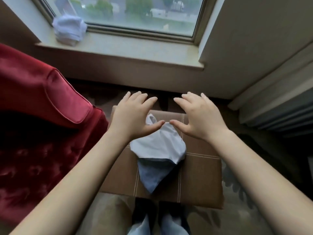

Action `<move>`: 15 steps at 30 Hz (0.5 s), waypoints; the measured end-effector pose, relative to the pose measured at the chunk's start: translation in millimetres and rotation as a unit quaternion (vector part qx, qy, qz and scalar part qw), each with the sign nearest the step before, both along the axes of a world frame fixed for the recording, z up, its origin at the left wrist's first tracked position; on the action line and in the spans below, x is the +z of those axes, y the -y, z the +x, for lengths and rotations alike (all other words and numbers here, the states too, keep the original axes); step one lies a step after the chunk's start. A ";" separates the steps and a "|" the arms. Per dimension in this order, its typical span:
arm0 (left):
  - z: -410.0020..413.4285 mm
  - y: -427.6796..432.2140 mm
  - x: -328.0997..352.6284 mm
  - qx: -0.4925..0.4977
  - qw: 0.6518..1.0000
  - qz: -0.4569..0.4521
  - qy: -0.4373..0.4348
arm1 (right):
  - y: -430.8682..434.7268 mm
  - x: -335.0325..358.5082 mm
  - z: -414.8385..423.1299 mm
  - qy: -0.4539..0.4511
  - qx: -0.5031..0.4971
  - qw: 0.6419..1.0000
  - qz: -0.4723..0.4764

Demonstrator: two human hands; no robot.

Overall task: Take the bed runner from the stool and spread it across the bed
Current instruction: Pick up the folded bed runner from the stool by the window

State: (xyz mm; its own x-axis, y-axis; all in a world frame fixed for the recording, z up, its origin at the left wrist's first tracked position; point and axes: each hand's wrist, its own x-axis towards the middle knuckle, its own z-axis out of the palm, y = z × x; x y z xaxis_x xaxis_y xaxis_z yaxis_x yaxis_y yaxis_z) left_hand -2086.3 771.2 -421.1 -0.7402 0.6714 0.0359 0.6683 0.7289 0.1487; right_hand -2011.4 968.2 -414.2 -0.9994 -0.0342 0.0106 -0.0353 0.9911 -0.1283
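Note:
A crumpled bed runner (159, 150), pale grey-white on top and blue-grey below, lies on the brown stool (201, 177) right in front of me. My left hand (133, 114) hovers over the far left part of the stool, fingers spread and straight. My right hand (198, 114) mirrors it on the right. Both thumbs point inward and nearly meet above the runner's far end. Neither hand holds anything. No bed is in sight.
A red velvet armchair (42, 116) stands close on the left of the stool. A window sill (128, 51) runs behind, with a bundle of white cloth (69, 29) at its left end. A wall and radiator-like unit (279, 112) close the right side.

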 end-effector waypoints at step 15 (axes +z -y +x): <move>40.1 12.8 -189.3 0.014 0.994 -0.035 0.098 | 10.8 -197.7 38.0 0.131 0.011 0.991 -0.024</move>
